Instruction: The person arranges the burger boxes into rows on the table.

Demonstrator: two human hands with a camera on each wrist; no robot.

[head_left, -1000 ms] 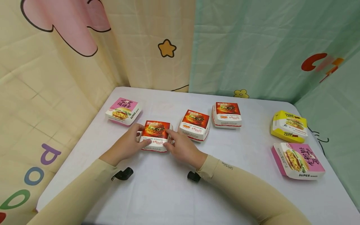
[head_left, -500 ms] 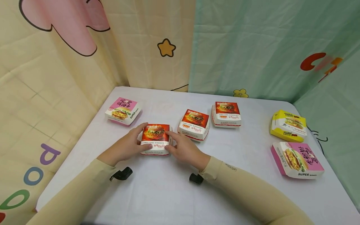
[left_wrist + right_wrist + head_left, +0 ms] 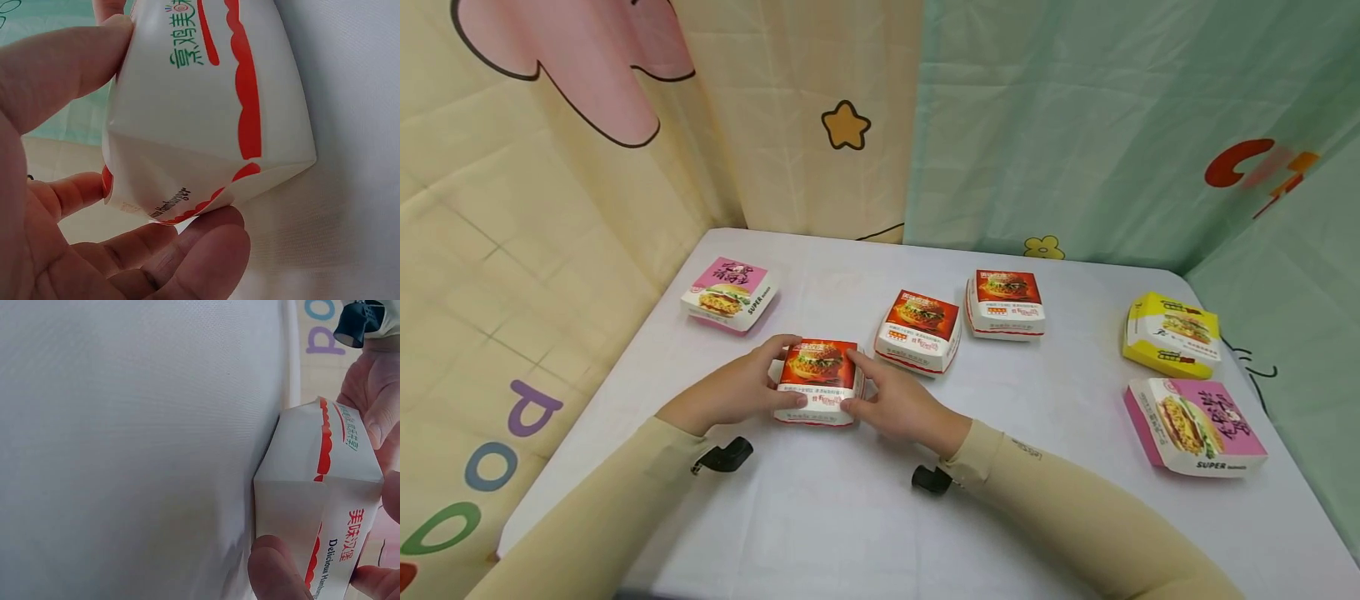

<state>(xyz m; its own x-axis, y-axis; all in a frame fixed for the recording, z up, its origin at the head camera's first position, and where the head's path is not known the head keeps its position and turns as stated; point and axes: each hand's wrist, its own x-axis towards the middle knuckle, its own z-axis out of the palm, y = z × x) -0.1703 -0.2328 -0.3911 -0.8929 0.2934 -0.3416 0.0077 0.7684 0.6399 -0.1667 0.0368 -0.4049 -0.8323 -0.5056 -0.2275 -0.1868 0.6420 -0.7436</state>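
Observation:
In the head view, both hands hold a red-and-white burger box (image 3: 817, 375) with a burger picture on its lid. My left hand (image 3: 733, 392) grips its left side, thumb at the near top edge and fingers round the far side. From the right, my right hand (image 3: 904, 406) holds it, thumb near the front corner and index finger along the top. The left wrist view shows the box's white side (image 3: 187, 106) with red scalloped trim, fingers bent against its corner. In the right wrist view, the box (image 3: 300, 506) appears close to the white cloth.
Two matching red burger boxes (image 3: 919, 331) (image 3: 1004, 304) stand to the right and behind. A pink box (image 3: 730, 293) sits back left. On the right are a yellow box (image 3: 1172, 335) and another pink box (image 3: 1197, 427). Curtains (image 3: 820, 183) border the white table (image 3: 835, 533).
Both hands have drawn the held burger box a little toward me and slightly to the right. The other boxes stay where they were.

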